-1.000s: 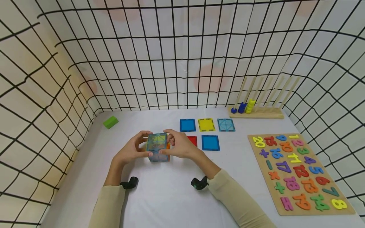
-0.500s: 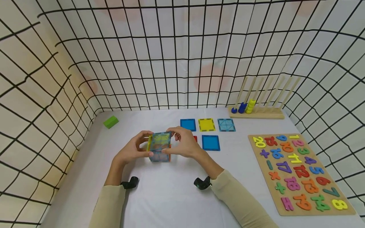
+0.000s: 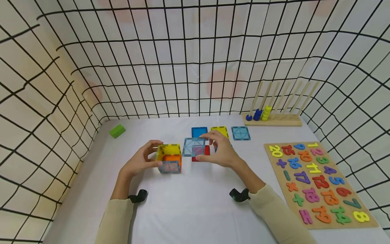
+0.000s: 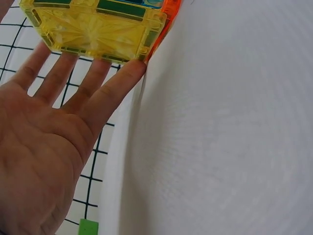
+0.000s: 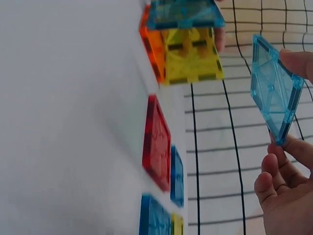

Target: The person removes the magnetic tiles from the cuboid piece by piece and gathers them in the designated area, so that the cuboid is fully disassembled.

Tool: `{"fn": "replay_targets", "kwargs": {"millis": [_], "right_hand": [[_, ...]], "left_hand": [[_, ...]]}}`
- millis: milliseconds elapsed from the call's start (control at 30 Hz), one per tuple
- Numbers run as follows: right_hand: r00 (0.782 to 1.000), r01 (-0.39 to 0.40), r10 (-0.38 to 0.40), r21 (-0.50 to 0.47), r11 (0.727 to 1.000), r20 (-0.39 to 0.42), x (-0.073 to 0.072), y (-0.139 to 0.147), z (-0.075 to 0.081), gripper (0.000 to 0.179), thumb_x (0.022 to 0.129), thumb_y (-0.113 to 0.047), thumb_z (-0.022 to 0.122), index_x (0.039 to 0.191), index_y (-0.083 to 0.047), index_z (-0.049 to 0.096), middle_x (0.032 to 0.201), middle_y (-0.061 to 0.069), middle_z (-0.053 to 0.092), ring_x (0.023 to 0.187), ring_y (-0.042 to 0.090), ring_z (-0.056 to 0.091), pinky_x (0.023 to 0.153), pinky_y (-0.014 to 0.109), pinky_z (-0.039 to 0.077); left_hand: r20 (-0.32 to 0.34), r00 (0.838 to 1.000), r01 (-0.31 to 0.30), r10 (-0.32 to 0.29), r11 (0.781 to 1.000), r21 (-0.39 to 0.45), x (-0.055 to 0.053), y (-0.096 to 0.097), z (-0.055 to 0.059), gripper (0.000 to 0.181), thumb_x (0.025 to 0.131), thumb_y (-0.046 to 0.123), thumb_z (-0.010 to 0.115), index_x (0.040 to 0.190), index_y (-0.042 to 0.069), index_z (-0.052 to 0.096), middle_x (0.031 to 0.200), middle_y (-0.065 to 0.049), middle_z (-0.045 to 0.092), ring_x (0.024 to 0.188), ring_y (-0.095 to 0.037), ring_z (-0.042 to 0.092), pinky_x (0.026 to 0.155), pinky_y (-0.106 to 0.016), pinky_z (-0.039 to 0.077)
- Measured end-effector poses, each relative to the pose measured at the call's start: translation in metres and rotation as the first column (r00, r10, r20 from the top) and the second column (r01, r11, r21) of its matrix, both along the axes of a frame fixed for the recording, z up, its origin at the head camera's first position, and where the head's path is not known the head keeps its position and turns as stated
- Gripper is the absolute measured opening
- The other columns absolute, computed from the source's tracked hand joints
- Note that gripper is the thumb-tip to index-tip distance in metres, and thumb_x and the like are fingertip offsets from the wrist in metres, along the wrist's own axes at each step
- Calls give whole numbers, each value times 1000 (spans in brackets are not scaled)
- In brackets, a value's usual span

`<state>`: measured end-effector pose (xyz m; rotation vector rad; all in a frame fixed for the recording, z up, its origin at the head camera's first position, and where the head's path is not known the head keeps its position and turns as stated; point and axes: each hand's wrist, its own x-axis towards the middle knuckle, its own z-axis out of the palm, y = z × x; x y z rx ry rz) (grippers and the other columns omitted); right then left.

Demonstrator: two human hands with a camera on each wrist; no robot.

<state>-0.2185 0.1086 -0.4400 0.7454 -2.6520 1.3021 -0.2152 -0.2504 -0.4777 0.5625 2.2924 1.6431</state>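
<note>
My right hand pinches a clear light-blue magnetic tile by its edges, thumb on one side and fingers on the other. In the head view the tile hangs above the table, over part of a red tile. To its left stands an open-topped box of magnetic tiles, with yellow, orange and light-blue sides. My left hand holds this box at its left side, thumb near the front and fingers toward the back. In the left wrist view, the left fingertips touch a yellow tile wall.
Behind lie a blue tile, a yellow tile and a light-blue tile. Another blue tile is mostly behind my right hand. A green block, a peg abacus and a number board flank them; black mesh surrounds the table.
My right hand has lifted the light-blue tile off the top of the box and carried it right. The box's inside now shows. My left hand has stayed on the box.
</note>
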Motion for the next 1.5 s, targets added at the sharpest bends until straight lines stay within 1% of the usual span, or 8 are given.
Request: {"fn": "replay_targets", "kwargs": {"millis": [200,300,400,733,967,1267,1367,1500], "right_hand": [[997,55,-58,53,997,52,1,42,1,70,74,-43,90,135,-18,67,113,11,58,94,27,54,74,33,51],[995,72,-78,83,994,69,2,61,1,71,75,-45,90,136,-18,66,113,8,59,99,28,55,80,42,55],[992,82,-91,99,992,86,3,78,0,72,75,-45,90,138,-19,65,115,8,60,103,33,55,85,50,55],[985,133,-147,150,980,89,1,131,-7,70,79,-42,89,139,-17,64,113,9,57,101,24,52,86,44,51],[981,148,-169,187,971,97,-1,162,-13,70,80,-39,89,140,-14,63,122,10,58,106,31,52,84,44,50],[955,168,-225,272,948,193,-5,183,-22,79,77,-50,89,142,-15,61,125,11,57,106,30,50,76,32,44],[950,163,-230,295,942,209,-7,189,-26,79,77,-51,89,142,-15,61,127,11,57,108,30,50,78,34,45],[952,140,-220,337,931,213,-10,194,-30,81,77,-51,88,143,-13,60,132,14,57,116,33,51,90,46,50]], "left_hand": [[-26,1000,13,-13,1000,-7,2,-2,1,50,96,9,70,142,13,51,157,-7,44,145,-47,39,112,-71,37],[-34,999,20,-21,1000,-12,2,-4,1,46,98,12,68,141,10,52,157,-9,45,146,-49,38,113,-73,33],[-41,999,25,-25,1000,-10,2,-5,0,45,99,15,66,142,11,52,157,-9,46,146,-49,38,114,-73,33],[-60,997,43,-44,999,-11,1,-7,-4,44,101,18,63,143,10,51,158,-13,45,146,-52,37,112,-73,34],[-58,997,40,-40,999,-13,1,-6,-4,43,101,18,63,143,12,52,158,-11,46,146,-51,37,113,-74,33],[-50,998,36,-37,999,-13,1,-4,-4,44,101,18,64,143,12,52,158,-11,46,145,-51,38,113,-74,33],[-52,998,35,-36,999,-19,1,-4,-5,45,101,19,65,143,11,51,158,-11,46,145,-51,38,113,-73,33],[-59,998,34,-36,999,-26,-1,-5,-7,44,101,19,64,143,11,52,158,-11,46,145,-51,38,114,-73,33]]}}
